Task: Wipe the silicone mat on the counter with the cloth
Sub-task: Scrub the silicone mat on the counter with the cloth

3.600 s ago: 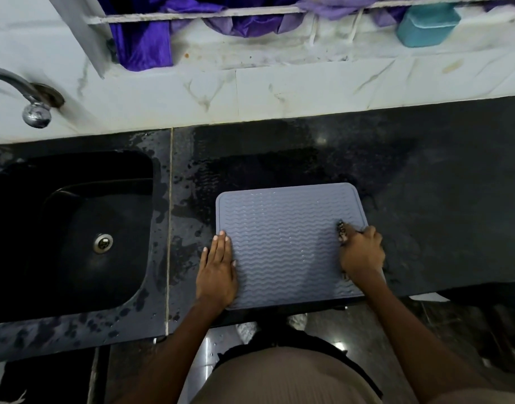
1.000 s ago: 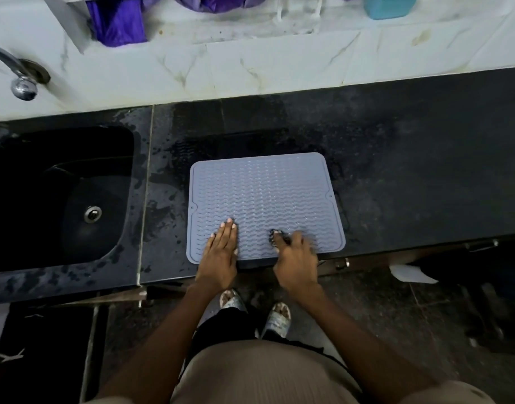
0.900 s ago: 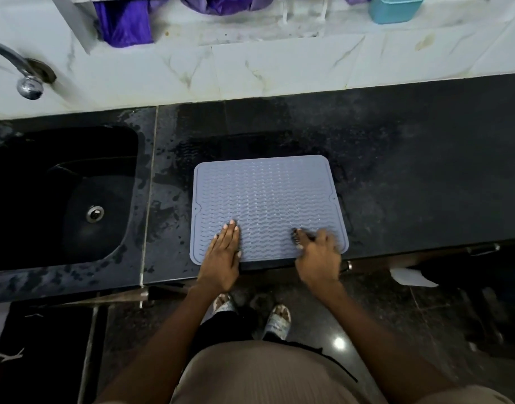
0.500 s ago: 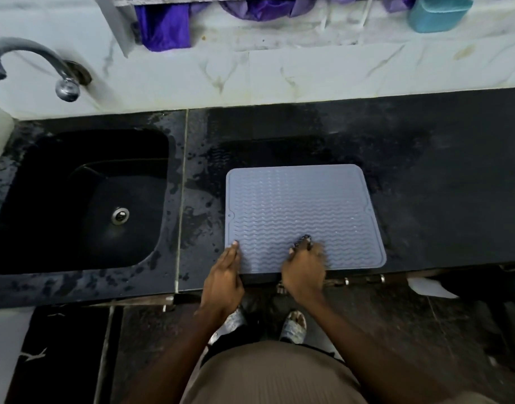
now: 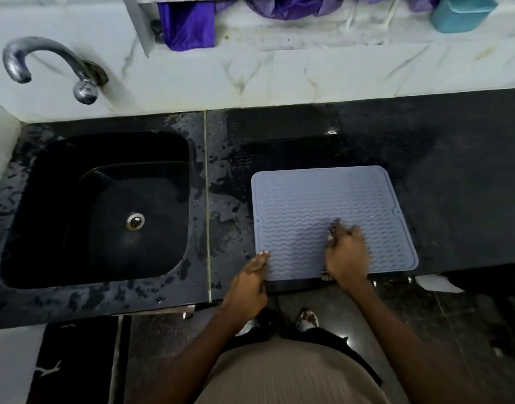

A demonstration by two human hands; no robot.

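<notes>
Tap (image 5: 50, 64): a curved metal spout juts from the marble wall at far left, over the basin.
Sink (image 5: 25, 217): a black basin sunk into the wet, spotted table (image 5: 460, 182), a steel drain (image 5: 135, 221) at its centre.
Purple fabric (image 5: 189, 24): hangs on the ledge above the wall tiles, up top.
Left hand (image 5: 247, 282): rests at the near left corner of the silicone mat (image 5: 308, 199), fingers (image 5: 262, 256) straight and together, tips touching the mat's edge.
Silicone mat: grey, wave-ribbed, lying flat on the table right of the sink, its near edge at the table's front lip.
Right hand (image 5: 348, 252): pressed down on the mat's near middle, fingers curled round a dark patterned cloth (image 5: 333, 228); the hand hides most of it, with bits showing past the fingertips and at the wrist.
Teal container (image 5: 460, 14): stands on the ledge at top right.
White scrap (image 5: 435, 284): lies on the floor below the table's right end.
Feet (image 5: 307, 319): in patterned footwear, on the dark floor below the mat.
</notes>
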